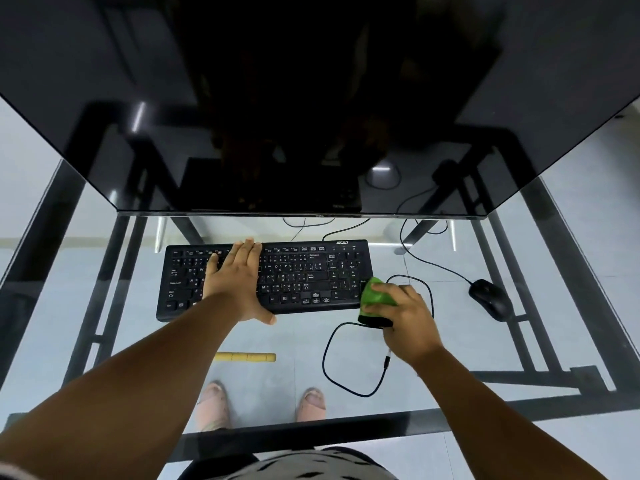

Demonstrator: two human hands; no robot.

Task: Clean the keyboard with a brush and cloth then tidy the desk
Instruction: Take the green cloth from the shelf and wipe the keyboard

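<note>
Green cloth (375,295), soft and light, sits bunched at the keyboard's (311,271) near right corner, the right hand (408,317) curled around it. Left hand (235,278) lies flat, fingers straight, pressing the keyboard's left half. Rigid and light, the keyboard would likely slide on the glass desk (104,341) unless pinned.

Even cool light — wide-angle edge distortion

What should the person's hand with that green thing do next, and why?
Probably sweep the green brush leftward onto the keys. The right hand grips it at the right end of the keyboard, while the left hand lies flat on the keys, steadying it.
</note>
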